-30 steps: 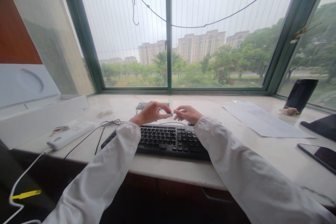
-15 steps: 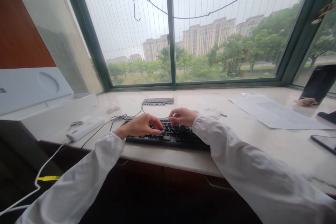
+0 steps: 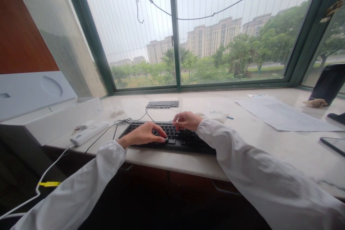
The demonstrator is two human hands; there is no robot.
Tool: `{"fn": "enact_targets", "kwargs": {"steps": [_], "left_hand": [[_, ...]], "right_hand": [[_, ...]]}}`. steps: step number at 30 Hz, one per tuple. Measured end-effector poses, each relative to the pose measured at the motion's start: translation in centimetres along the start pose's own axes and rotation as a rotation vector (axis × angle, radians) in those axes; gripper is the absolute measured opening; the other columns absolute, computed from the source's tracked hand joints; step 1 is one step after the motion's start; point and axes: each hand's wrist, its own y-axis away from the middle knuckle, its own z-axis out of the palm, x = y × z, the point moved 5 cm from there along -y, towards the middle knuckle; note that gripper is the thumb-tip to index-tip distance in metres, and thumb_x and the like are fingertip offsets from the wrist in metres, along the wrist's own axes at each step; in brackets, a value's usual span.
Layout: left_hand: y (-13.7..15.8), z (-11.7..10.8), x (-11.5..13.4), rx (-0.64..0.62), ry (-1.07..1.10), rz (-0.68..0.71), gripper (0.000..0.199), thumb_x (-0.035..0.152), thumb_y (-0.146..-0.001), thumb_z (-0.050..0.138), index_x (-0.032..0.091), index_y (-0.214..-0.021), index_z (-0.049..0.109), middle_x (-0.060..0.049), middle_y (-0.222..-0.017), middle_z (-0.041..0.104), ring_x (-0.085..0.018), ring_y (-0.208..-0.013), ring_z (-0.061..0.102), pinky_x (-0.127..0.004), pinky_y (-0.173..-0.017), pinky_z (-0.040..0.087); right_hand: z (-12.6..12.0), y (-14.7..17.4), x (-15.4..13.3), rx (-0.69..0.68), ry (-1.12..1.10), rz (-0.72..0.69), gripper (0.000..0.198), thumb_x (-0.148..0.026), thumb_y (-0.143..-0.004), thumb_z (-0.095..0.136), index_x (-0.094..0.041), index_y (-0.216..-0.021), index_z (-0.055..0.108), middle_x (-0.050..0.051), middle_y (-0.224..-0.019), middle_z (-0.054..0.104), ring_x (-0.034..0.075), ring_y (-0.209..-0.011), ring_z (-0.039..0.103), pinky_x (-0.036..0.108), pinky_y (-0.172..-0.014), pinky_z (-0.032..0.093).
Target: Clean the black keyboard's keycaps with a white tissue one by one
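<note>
White sleeves (image 3: pixel 237 151) marked both my arms over the desk (image 3: pixel 269 140). Change logged: a second earlier my hands met in the air above the keyboard (image 3: pixel 172 133), a small pale piece at the left fingertips; now both were down at the keys. I took this to mean the work had moved from that piece to the keyboard itself.

Left hand (image 3: pixel 145 133): thumb and forefinger drawn nearly together, low, just beside a wide key (image 3: pixel 171 142). Could not tell whether the grip pinched anything. Right hand (image 3: pixel 187 120): fingers bent over the far rows; grip contents could not be told.

The keyboard lay along the desk's near edge. My left hand and right sleeve hid parts of it. A bundled cable (image 3: pixel 123 120) lay behind its left end; key-like rows (image 3: pixel 162 104) sat farther back. Left: power strip (image 3: pixel 88 133), box (image 3: pixel 67 118). Right: papers (image 3: pixel 280 115), phone (image 3: pixel 334 145).
</note>
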Motion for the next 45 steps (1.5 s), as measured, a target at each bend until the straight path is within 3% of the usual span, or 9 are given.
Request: {"fn": "enact_targets", "kwargs": {"steps": [12,22,34,45], "left_hand": [[0.2,-0.2,0.0,0.04,-0.027,-0.063,0.041,0.057,-0.07,0.07,0.024,-0.092,0.078,-0.002,-0.073,0.072,-0.017,-0.07,0.063,-0.024,-0.062,0.041],[0.2,0.0,0.1,0.005,0.003,0.015,0.038,0.052,-0.071,0.071,0.021,-0.092,0.077,-0.004,-0.094,0.075,-0.02,-0.088,0.066,-0.026,-0.077,0.045],[0.4,0.2,0.7,0.05,-0.009,0.077,0.033,0.047,-0.071,0.073,0.02,-0.09,0.077,-0.004,-0.086,0.074,-0.016,-0.076,0.064,-0.023,-0.065,0.044],[-0.2,0.7,-1.3,0.04,0.059,-0.019,0.039,0.051,-0.064,0.076,0.019,-0.085,0.079,-0.004,-0.076,0.074,-0.018,-0.072,0.062,-0.026,-0.066,0.041]], "right_hand": [[0.1,-0.1,0.1,-0.002,0.025,-0.01,0.026,-0.041,-0.081,0.063,-0.016,-0.088,0.068,0.004,-0.072,0.073,0.012,-0.058,0.06,0.023,-0.059,0.045],[0.1,0.0,0.1,-0.011,0.024,-0.008,0.026,-0.04,-0.081,0.063,-0.016,-0.087,0.068,0.004,-0.071,0.072,0.011,-0.057,0.059,0.023,-0.058,0.045],[1.6,0.8,-2.2,-0.07,0.143,-0.12,0.029,-0.043,-0.078,0.065,-0.017,-0.087,0.074,0.0,-0.061,0.066,0.011,-0.058,0.056,0.021,-0.055,0.038],[3.7,0.8,-2.1,-0.1,0.11,0.057,0.029,-0.045,-0.071,0.07,-0.017,-0.081,0.075,0.001,-0.064,0.067,0.012,-0.06,0.056,0.022,-0.052,0.037]]}}
